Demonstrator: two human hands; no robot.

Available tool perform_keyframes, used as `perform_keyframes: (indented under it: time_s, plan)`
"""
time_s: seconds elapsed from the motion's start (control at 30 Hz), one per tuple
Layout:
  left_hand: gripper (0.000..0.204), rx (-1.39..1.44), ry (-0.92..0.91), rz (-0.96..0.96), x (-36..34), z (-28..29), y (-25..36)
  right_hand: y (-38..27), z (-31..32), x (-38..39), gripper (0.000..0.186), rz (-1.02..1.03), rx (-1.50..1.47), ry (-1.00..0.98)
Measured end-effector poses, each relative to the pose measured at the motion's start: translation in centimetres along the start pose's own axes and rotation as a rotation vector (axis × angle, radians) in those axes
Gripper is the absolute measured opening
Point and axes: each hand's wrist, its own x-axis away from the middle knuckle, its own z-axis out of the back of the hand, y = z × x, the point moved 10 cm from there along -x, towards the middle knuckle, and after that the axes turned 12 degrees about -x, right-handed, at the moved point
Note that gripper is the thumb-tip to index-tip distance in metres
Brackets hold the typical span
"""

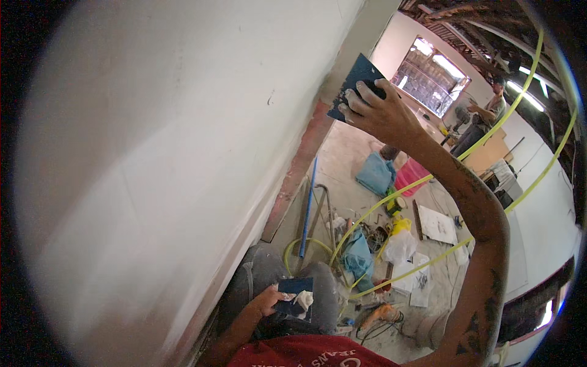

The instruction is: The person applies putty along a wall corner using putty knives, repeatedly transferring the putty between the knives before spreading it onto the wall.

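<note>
My right hand [373,104] is raised, its fingers spread over the back of a dark blue flat spreader [361,72]. The spreader lies against the edge of the white wall [202,110], where a grey coat of filler [365,37] runs above a bare reddish strip [304,156]. Low over my lap, my left hand [268,300] grips a second dark blue spreader [296,286] by one side. A lump of white filler [304,299] sits on that blade. White smears cover the fingertips of my right hand.
Yellow-green hose [367,215] loops across the room past my right arm. A blue pole [309,208] leans beside the wall. Blue cloth [358,254], plastic bags [400,246] and an orange corded tool [380,315] lie on the floor. Another person [483,122] stands near the window.
</note>
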Motion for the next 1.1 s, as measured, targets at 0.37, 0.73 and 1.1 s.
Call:
perform_keyframes:
  time_s: [0.37,0.73,1.1]
  plan:
    - [0.030,-1.130,0.293,-0.865,5.2,-1.5,8.8,0.2,4.0,13.3,0.048,-0.736,-1.248,0.512]
    - [0.026,-0.334,0.637,-0.544,7.7,-0.6,24.2,-18.9,2.3,17.9,0.035,-1.927,-2.376,0.675]
    - [0.025,-0.758,0.761,-0.685,9.0,-2.1,25.6,-24.4,3.3,10.9,0.058,-0.800,-1.761,0.201]
